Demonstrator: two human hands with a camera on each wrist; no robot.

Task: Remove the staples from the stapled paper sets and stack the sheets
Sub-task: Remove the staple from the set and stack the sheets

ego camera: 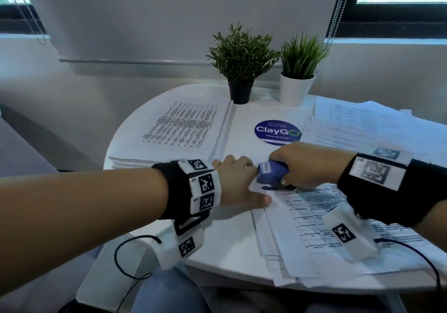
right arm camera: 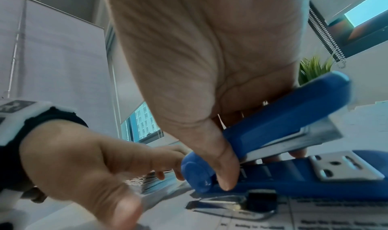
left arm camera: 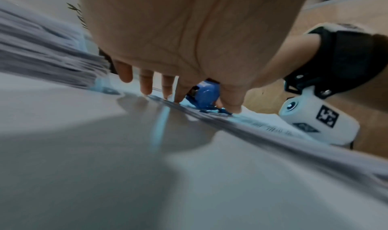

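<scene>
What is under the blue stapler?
Under the stapler lies the top corner of a printed paper set, with the remover tongue against it. The staple itself cannot be seen; the tool covers it.

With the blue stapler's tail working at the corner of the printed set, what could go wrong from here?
1. The left hand has fingertips right beside the stapler; a slip may nick them.
2. The right hand is levering at the corner of the paper set, which might tear.
3. That set lies on loosely fanned sheets overhanging the table edge; they could slide off.
</scene>
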